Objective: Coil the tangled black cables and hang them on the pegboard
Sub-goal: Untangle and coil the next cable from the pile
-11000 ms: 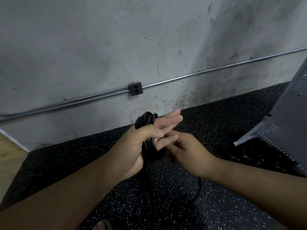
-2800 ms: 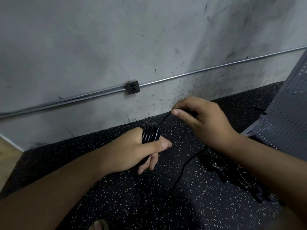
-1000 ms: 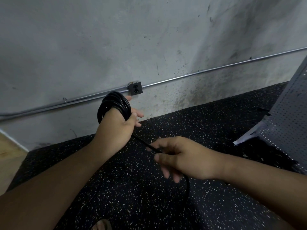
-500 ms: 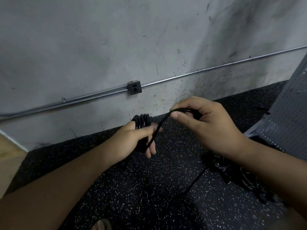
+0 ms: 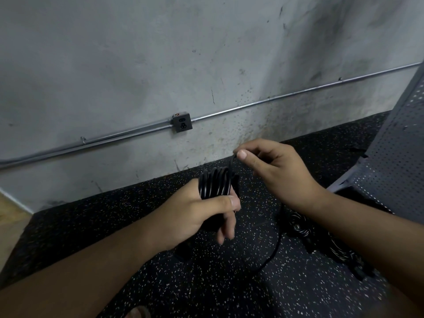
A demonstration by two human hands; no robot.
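Note:
My left hand [image 5: 195, 214] grips a coil of black cable [image 5: 214, 184], several loops bunched under my thumb. Just above and to the right, my right hand [image 5: 275, 171] pinches the free strand of the same cable between thumb and forefinger, right over the coil. The loose length of the cable [image 5: 273, 251] drops behind my right wrist and curves over the floor. A tangle of other black cables [image 5: 325, 244] lies on the floor under my right forearm. The grey pegboard [image 5: 394, 157] leans at the right edge.
Black speckled rubber flooring [image 5: 114, 226] runs up to a stained concrete wall [image 5: 160, 53]. A metal conduit [image 5: 275, 99] with a socket box [image 5: 181, 122] crosses the wall. Wooden floor [image 5: 9, 216] shows at the far left. A toe [image 5: 137, 313] shows at the bottom edge.
My left hand has come down and to the right with the coil. My right hand has brought the strand closer, right above the coil.

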